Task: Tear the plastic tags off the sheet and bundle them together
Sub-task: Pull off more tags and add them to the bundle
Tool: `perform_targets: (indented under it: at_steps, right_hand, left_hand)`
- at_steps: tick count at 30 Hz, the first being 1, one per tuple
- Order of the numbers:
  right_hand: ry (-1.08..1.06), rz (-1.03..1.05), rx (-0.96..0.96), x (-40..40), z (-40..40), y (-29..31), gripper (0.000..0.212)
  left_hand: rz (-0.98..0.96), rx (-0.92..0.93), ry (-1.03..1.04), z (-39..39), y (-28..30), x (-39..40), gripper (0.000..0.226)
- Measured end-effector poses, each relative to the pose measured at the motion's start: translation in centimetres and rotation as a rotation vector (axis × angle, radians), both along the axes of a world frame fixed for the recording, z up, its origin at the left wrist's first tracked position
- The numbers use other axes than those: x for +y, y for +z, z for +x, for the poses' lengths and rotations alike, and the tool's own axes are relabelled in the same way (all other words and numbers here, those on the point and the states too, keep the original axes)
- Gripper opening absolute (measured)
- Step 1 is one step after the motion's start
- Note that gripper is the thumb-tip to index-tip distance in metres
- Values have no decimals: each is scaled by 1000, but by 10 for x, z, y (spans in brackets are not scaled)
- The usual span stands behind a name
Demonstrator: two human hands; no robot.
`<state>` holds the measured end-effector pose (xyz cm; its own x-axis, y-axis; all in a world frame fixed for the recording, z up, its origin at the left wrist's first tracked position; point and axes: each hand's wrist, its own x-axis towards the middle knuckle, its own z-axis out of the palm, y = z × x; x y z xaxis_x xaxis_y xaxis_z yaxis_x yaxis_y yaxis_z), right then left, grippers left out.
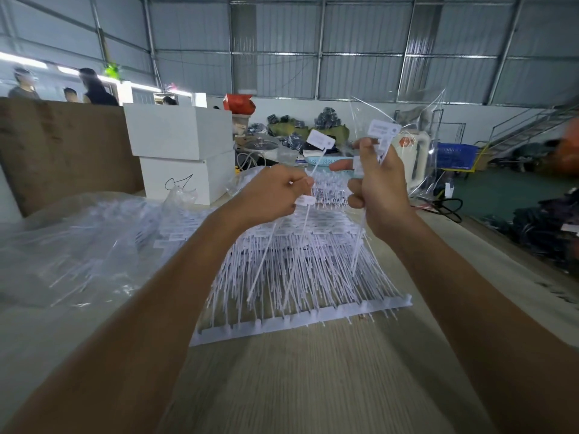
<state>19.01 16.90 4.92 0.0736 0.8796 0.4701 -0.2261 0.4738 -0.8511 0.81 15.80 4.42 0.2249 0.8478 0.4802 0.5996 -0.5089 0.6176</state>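
Each hand (275, 192) pinches thin white plastic tags (319, 142).

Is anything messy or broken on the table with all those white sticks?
Nothing looks broken. The stack of tag sheets lies a bit fanned, its thin tails crossing unevenly, and crumpled clear plastic bags sit beside it on the table. The left hand and right hand each hold loose tags.

white boxes (178, 133), blue basket (456, 155), staircase (532, 126)
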Motion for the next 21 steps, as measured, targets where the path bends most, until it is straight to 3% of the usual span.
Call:
perform_targets:
  at_steps: [4, 9, 15, 18, 21]
  right_hand:
    - [-19, -14, -16, 4, 0, -8, 32]
    - [-166, 25, 34, 7, -11, -16, 25]
    - [-54, -15, 115, 6, -17, -20, 19]
    - [-106, 66, 73, 6, -21, -24, 14]
    - [-341, 173, -63, 10, -19, -30, 12]
  left_hand:
    - [-30, -55, -86, 7, 4, -4, 44]
    - [-150, 116, -168, 24, -3, -11, 48]
    - [-135, 83, -171, 40, -10, -8, 40]
    - [-2, 250, -67, 47, -12, -8, 36]
    - [59, 411, 24, 52, -13, -8, 29]
